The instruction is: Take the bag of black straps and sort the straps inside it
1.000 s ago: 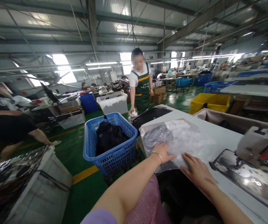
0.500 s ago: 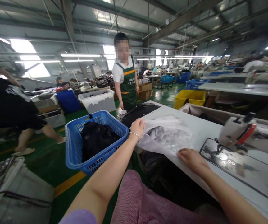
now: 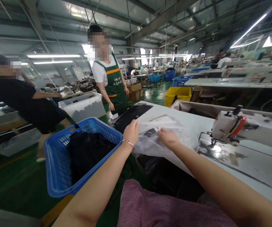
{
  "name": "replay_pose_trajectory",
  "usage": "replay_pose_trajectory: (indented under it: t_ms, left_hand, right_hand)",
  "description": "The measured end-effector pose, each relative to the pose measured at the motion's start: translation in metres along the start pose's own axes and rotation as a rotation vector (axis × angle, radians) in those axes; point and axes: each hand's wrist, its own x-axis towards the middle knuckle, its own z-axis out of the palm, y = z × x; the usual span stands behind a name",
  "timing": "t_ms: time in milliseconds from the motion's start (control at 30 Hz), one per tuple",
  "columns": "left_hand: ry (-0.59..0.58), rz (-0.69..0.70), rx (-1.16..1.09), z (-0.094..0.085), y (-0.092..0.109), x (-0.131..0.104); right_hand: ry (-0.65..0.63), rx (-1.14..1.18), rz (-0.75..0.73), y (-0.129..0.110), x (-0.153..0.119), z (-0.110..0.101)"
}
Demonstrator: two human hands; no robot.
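A translucent plastic bag (image 3: pixel 159 143) lies over the near left edge of the white table (image 3: pixel 190 123), with something dark inside it. My left hand (image 3: pixel 131 134), with a bracelet at the wrist, is closed on the bag's left edge. The fingers of my right hand (image 3: pixel 167 137) pinch the bag near its middle. Just behind my left hand, black fabric pieces (image 3: pixel 134 116) lie flat on the table. A blue basket (image 3: pixel 83 186) holding black cloth (image 3: pixel 88 154) stands to the left of my left forearm.
On the table's right side is a sewing machine (image 3: pixel 228 126). A person in a green apron (image 3: pixel 114 82) stands beyond the table, and a person in black (image 3: pixel 20 91) is at the left. Behind are a white bin (image 3: pixel 86 108) and a yellow crate (image 3: pixel 177 96).
My right hand has moved from the bag's near right corner inward toward my left hand and now grips the bag. The view has shifted right. The person in black has come further into view.
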Motion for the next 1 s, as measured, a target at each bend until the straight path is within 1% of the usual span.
replay_pose_trajectory:
  t_ms: [67,167,233,267,333,400,467,533,567,633,700,800,900,1000]
  left_hand:
    - [-0.04,-0.019,0.045,0.007,-0.012,0.001]
    - [-0.101,-0.055,0.092,0.023,-0.026,0.001]
    - [-0.127,-0.075,0.103,0.033,-0.028,0.0]
    - [-0.133,-0.08,0.103,0.037,-0.026,-0.003]
    - [-0.133,-0.075,0.094,0.044,-0.019,-0.011]
    - [-0.134,-0.062,0.073,0.052,-0.008,-0.026]
    - [-0.181,-0.072,0.048,0.063,0.002,-0.046]
    - [-0.247,-0.112,0.033,0.074,0.009,-0.067]
    - [-0.271,-0.132,0.031,0.079,0.012,-0.075]
    - [-0.289,-0.156,0.017,0.083,0.014,-0.086]
    - [-0.307,-0.173,-0.067,0.08,0.013,-0.088]
    - [-0.375,-0.164,-0.248,0.067,0.009,-0.079]
    - [-0.468,-0.125,-0.345,0.058,0.002,-0.066]
    - [-0.523,-0.128,-0.374,0.063,-0.009,-0.059]
  right_hand:
    - [0.052,0.003,0.054,0.019,0.003,-0.015]
    - [0.169,0.026,0.147,0.043,0.009,-0.043]
    - [0.213,0.081,0.182,0.049,0.01,-0.054]
    - [0.211,0.115,0.176,0.048,0.008,-0.054]
    - [0.163,0.147,0.069,0.041,-0.002,-0.045]
    - [0.095,0.099,-0.088,0.029,-0.017,-0.025]
    - [0.048,0.017,-0.187,0.019,-0.032,-0.002]
    - [0.039,-0.038,-0.19,0.015,-0.042,0.016]
    - [0.04,-0.043,-0.191,0.016,-0.044,0.022]
    - [0.04,-0.028,-0.21,0.025,-0.043,0.025]
    - [0.036,0.005,-0.227,0.039,-0.037,0.017]
    - [0.083,0.063,-0.191,0.063,-0.026,-0.006]
    - [0.197,0.14,-0.098,0.083,-0.014,-0.029]
    - [0.325,0.222,0.034,0.1,-0.004,-0.046]
